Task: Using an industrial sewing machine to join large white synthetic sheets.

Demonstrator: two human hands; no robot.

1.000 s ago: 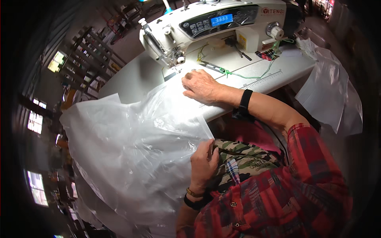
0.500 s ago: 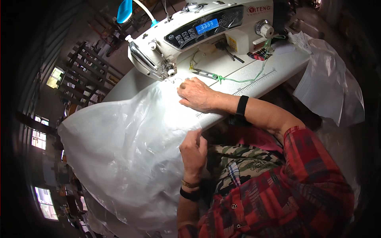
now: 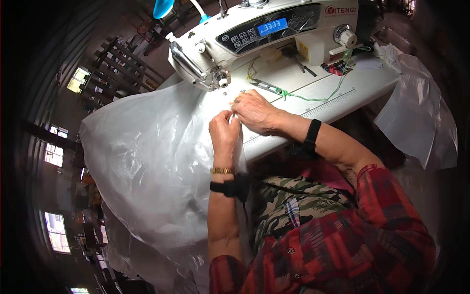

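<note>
A large sheet of translucent white plastic (image 3: 142, 152) spreads over the left of the table and hangs down its front. My left hand (image 3: 225, 134) is closed on the sheet's right edge, thumb and fingers pinched together. Right beside it, my right hand (image 3: 254, 111) has its fingers curled down on the same edge, close to the needle area of a white sewing machine (image 3: 313, 54). The presser foot (image 3: 224, 92) sits just beyond my fingertips, in bright lamp light. What lies under the right fingers is mostly hidden.
Thread snips (image 3: 264, 86) tied to a green cord (image 3: 313, 99) lie on the machine bed, right of my hands. Behind them is a dark-handled tool (image 3: 306, 68). More plastic sheets (image 3: 416, 108) drape off the right end. A blue lamp (image 3: 163, 8) hangs above.
My left hand has moved up and away from me to meet the right hand at the sheet's edge. The whole view has shifted slightly, with the machine now further right.
</note>
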